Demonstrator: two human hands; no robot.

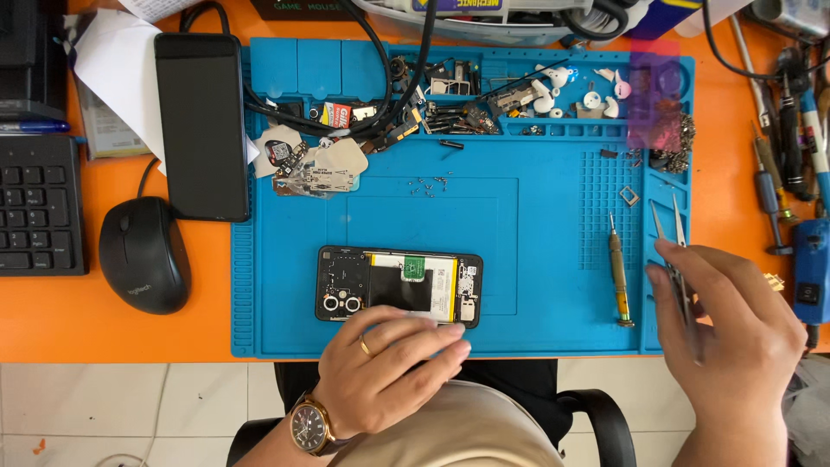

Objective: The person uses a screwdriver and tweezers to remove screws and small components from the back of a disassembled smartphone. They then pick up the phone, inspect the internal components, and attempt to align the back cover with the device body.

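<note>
Left hand (389, 367) rests open-fingered on the opened phone (399, 286): light, rigid, fragile inside; hold by edges. Right hand (735, 346) pinches tweezers (673, 246).

a phone repair workshop: an orange bench (553, 26) with a blue repair mat (536, 259), an opened phone (398, 285), loose screws (428, 184), a screwdriver (618, 272) and tweezers (670, 246).

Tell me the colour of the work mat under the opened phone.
The rubber work mat is bright blue, seen in the head view.
</note>
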